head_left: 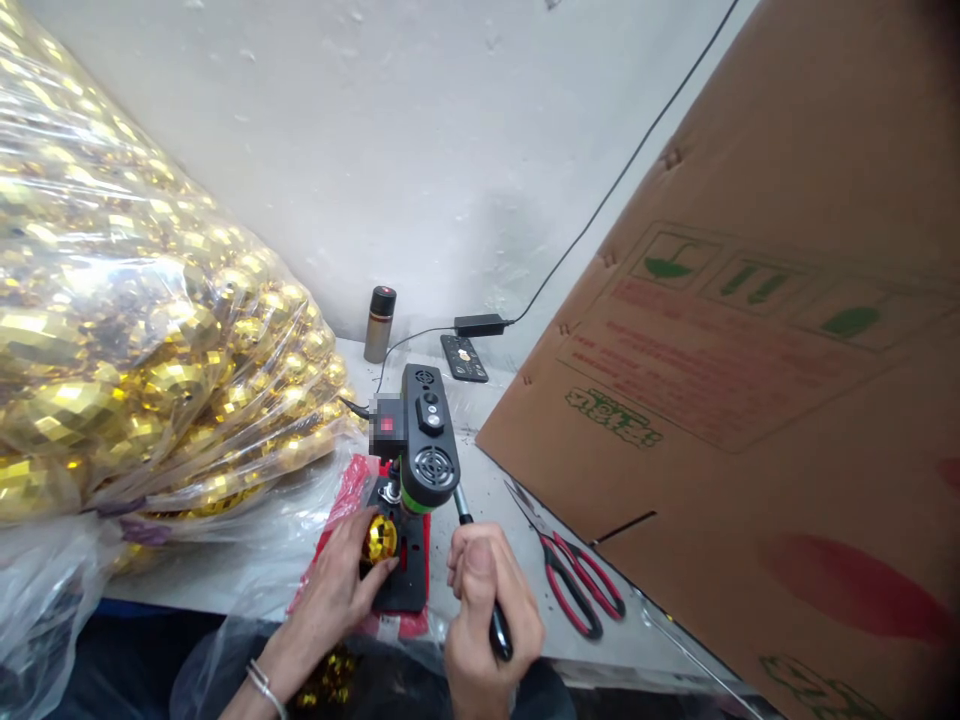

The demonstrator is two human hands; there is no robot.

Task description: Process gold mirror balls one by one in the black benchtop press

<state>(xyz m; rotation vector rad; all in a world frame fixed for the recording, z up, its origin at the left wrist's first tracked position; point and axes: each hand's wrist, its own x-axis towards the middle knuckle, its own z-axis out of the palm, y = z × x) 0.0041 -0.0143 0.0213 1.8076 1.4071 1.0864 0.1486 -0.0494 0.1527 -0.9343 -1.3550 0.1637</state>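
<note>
A small black bench drill press (429, 440) stands on the worktop, with a green band near its lower end. On its black base, a shiny gold faceted ball (381, 538) sits between the thumb and fingers of my left hand (345, 565). My right hand (491, 600) is wrapped round the black-handled lever (501, 632) at the machine's right side. Red plastic (352, 490) lies under the base. The tool tip beneath the head is too hidden to make out.
A clear bag of gold faceted balls (172, 370) fills the left. Red-handled scissors (574, 575) lie right of the machine, beside a large cardboard box (750, 350). Behind stand a bottle (379, 325), a phone (464, 358) and a black power adapter (480, 324) with its cable.
</note>
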